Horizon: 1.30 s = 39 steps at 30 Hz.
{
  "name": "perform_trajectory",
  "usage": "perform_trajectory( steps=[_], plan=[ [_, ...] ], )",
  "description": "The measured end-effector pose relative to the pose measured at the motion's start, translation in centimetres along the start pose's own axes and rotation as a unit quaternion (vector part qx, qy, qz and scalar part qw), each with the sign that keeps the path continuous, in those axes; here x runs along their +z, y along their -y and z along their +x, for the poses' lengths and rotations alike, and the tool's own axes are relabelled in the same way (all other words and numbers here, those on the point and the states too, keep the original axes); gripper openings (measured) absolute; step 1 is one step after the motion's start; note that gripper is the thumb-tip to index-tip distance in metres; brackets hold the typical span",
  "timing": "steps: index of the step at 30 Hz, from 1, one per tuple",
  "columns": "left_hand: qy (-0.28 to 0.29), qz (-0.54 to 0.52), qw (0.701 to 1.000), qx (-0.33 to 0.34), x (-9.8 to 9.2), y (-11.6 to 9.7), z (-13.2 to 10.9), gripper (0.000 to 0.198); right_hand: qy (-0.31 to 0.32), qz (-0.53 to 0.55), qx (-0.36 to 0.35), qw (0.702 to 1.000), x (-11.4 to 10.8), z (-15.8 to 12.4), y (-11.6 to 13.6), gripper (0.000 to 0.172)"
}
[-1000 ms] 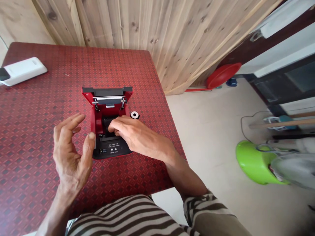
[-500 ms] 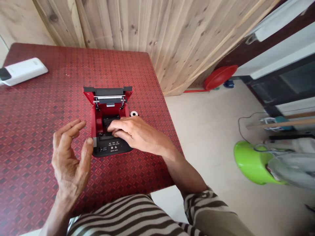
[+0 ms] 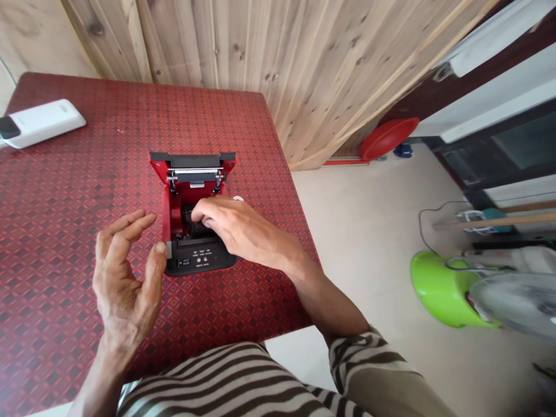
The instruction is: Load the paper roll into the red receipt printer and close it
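Observation:
A small red and black printer sits on the table with its lid raised. My right hand reaches into its compartment from the right, fingers curled together at a black part inside. The fingertips are partly hidden, so what they pinch cannot be made out. My left hand is held at the printer's left side, fingers apart and nothing in it, the thumb at the printer's front left corner. A white roll peeks out behind my right hand, mostly covered.
The printer stands on a red patterned table. A white device lies at the table's far left, and a wooden plank wall runs behind. On the floor to the right are a green plastic tub and a red basin.
My right hand has shifted slightly up and back within the compartment, its fingers more curled, and now covers most of the white roll. My left hand stays almost in place.

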<state>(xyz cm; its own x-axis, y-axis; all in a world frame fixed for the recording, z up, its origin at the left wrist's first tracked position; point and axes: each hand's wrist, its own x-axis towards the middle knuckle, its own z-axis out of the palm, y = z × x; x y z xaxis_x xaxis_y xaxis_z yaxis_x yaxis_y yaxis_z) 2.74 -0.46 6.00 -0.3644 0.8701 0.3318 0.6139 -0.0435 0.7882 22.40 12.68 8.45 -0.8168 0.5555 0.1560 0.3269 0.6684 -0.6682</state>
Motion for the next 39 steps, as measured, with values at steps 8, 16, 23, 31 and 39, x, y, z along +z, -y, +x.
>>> perform_trajectory(
  steps=[8,16,23,31,39],
  plan=[
    [0.054,0.075,0.991,0.1,0.4,-0.8,1.8,0.03,-0.143,0.028,-0.048,0.988,1.7,-1.4,0.9,0.02],
    [0.084,0.071,0.979,0.174,0.1,0.5,2.8,0.009,-0.178,-0.047,-0.068,0.981,2.2,-3.1,1.7,0.014],
    [0.155,0.014,0.977,0.143,-2.1,0.1,2.8,0.015,-0.202,-0.161,-0.095,0.961,3.5,-3.7,1.7,0.019],
    [0.0,-0.149,0.986,-0.072,2.5,-0.9,12.9,0.055,-0.198,-0.251,-0.05,0.946,4.9,-4.7,3.0,0.014],
    [0.071,-0.285,0.931,-0.215,3.9,-1.3,9.5,0.064,-0.228,-0.275,-0.056,0.932,5.4,-5.7,3.6,0.023]
  ],
)
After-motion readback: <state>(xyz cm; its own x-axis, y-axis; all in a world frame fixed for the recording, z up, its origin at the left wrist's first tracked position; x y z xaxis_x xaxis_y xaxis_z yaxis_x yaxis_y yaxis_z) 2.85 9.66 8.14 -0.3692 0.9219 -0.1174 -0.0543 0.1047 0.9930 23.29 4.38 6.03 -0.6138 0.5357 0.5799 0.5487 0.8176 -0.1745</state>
